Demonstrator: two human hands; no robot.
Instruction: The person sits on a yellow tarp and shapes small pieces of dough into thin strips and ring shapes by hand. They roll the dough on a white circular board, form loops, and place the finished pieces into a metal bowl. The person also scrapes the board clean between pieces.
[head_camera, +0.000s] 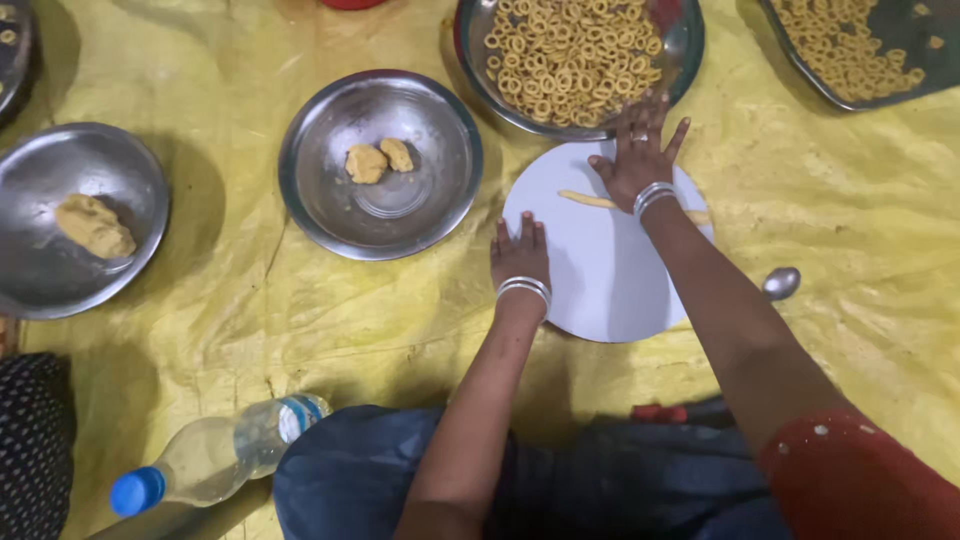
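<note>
Right hand (638, 160), fingers spread flat, presses a thin yellow dough rope (587, 200) on the round white board (600, 270); left hand (520, 255), fingers together, steadies the board's near-left edge. Beyond the fingertips stands a steel bowl of dough rings (570, 55); left of them, a steel plate with two dough lumps (380, 160).

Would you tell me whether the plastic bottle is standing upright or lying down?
Lying down: the plastic bottle rests on its side on the yellow sheet, blue cap on.
</note>
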